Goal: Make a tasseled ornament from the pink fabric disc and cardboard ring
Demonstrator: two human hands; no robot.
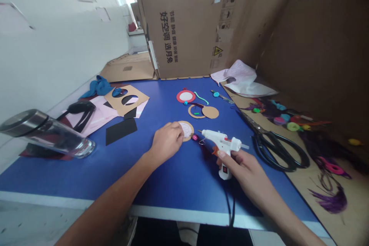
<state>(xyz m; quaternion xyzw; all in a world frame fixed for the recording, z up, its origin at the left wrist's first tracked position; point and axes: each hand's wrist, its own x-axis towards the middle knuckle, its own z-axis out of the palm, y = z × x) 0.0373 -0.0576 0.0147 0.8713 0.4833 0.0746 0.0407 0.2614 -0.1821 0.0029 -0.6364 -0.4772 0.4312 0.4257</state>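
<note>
My right hand (238,163) is wrapped round the handle of a white glue gun (223,143), a finger at its orange trigger. The gun's nozzle points left, toward a round cardboard disc with a white patterned centre (186,130). My left hand (168,137) has its fingers closed at the left edge of that disc. A small pink bead (195,137) sits at the disc's lower right, beside the nozzle. Behind lie a red ring with a white centre (186,96), a cardboard ring (190,112) and a plain cardboard disc (210,112).
At the left are a glass bottle (62,138), a black paper piece (121,130) and cardboard with cut holes (115,102). Large black scissors (276,148) lie at the right, near coloured craft bits. A big cardboard box (196,23) stands behind. The gun's cord hangs over the front edge.
</note>
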